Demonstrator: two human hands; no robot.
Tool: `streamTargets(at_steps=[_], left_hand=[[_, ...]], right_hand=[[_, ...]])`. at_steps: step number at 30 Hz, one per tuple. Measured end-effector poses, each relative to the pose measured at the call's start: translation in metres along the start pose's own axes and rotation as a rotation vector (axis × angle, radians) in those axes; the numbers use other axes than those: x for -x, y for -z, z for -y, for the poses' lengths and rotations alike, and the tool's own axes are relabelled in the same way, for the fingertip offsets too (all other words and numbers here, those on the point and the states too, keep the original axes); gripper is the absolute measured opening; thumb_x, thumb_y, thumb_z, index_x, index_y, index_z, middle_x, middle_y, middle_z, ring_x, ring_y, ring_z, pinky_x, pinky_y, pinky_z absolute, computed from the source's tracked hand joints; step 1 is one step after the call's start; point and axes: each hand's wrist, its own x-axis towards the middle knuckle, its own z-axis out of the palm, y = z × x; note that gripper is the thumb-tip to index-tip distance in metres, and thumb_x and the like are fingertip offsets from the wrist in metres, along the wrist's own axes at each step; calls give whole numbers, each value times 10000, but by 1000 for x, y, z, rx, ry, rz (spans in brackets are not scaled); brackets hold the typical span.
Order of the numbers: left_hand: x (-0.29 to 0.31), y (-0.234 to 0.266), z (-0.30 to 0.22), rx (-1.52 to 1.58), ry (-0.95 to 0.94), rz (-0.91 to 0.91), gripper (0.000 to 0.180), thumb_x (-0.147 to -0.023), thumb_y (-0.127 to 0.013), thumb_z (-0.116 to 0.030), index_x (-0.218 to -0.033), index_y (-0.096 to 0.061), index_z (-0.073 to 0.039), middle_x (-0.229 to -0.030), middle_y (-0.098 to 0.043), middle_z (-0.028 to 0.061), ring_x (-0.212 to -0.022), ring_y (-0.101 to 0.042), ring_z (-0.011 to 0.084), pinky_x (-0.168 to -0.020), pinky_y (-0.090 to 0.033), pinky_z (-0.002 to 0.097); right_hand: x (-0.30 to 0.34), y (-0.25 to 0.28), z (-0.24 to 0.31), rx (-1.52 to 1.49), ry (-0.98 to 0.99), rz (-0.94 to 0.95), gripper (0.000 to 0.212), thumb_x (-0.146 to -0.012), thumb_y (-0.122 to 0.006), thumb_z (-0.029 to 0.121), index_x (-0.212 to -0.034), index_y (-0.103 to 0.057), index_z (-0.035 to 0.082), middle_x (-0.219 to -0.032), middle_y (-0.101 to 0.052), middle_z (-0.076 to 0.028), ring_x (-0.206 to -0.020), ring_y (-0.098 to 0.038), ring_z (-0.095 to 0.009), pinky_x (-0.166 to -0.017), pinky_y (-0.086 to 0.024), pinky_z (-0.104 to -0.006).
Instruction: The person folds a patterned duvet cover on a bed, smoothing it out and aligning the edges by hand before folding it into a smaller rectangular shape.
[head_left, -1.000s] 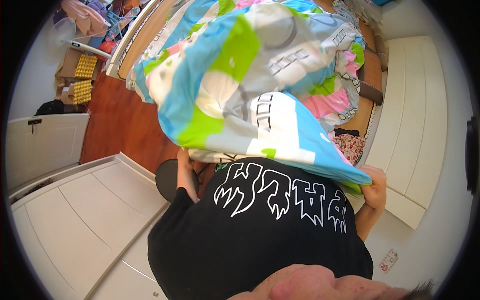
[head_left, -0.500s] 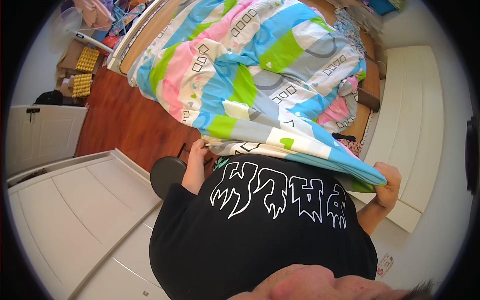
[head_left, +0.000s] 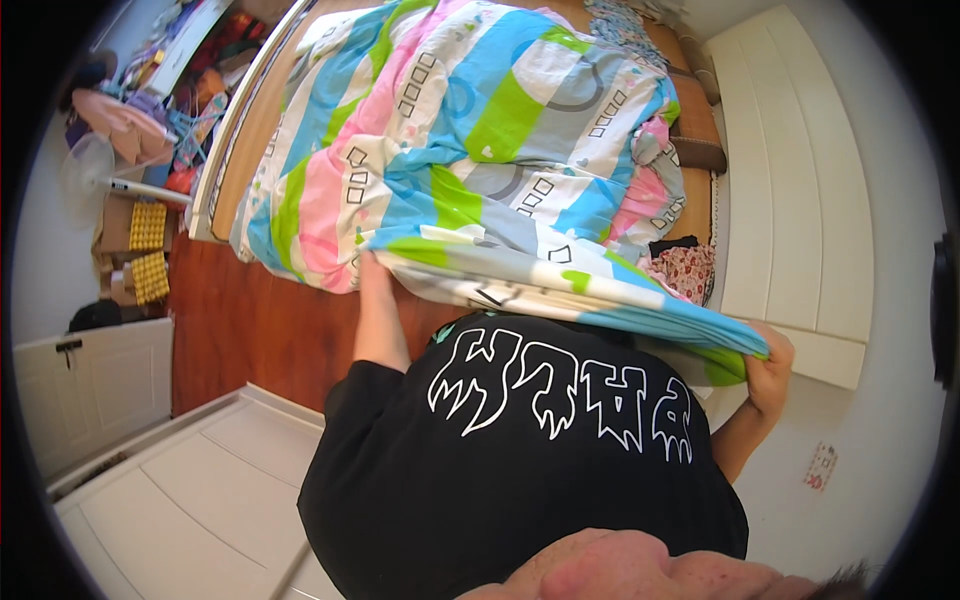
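Note:
A large quilt (head_left: pixel 510 110) with blue, green, pink, white and grey blocks lies rumpled across the bed. Its near edge is lifted off the bed and stretched in a band in front of my body. My right hand (head_left: pixel 770 362) is closed round the gathered right end of that edge, by a blue and green part. At the other end, my left hand (head_left: pixel 370 262) grips the edge with the arm reaching forward; its fingers are partly hidden by the cloth and blurred.
The bed frame (head_left: pixel 215 180) runs along the left. Brown cushions (head_left: pixel 697 150) and floral cloth (head_left: pixel 685 275) lie at the right. A white panel (head_left: pixel 790 200) stands beyond them. Reddish wooden floor (head_left: pixel 250 320), a white door (head_left: pixel 100 385) and yellow trays (head_left: pixel 148 225) are at the left.
My left hand has moved forward and left with its end of the quilt, and that arm is straighter. The right hand keeps its hold. The view has turned, so the black stool is no longer seen.

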Motion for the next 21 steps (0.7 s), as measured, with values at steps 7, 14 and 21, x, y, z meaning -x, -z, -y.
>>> streamTargets(at_steps=[7,14,21], left_hand=[[60,-188,-333,206,-618,384,359,-923,-463,-327,-1101,-550,-28,-1067,-614,117,-954,-596,267,-852,-485,391],[11,-60,-215,50,-413,227,348,-924,-456,-256,-1173,-515,-21,-1093,-605,138,-942,-612,282,-864,-495,406],[-74,133,-60,208,87,-15,293,-861,-541,-81,-1137,-506,10,-998,-623,149,-867,-641,275,-763,-550,426]], right_hand=[[10,-17,-15,-150,-164,-173,132,-780,-577,-11,-896,-627,-51,-803,-642,-98,-752,-581,-148,-699,-443,-279],[12,-63,-13,-229,-289,-444,160,-817,-561,6,-953,-622,-52,-828,-644,-85,-792,-575,-134,-745,-442,-271],[-51,-72,8,55,-181,-163,167,-843,-526,20,-975,-597,-52,-817,-621,-101,-784,-560,-144,-736,-443,-271]])
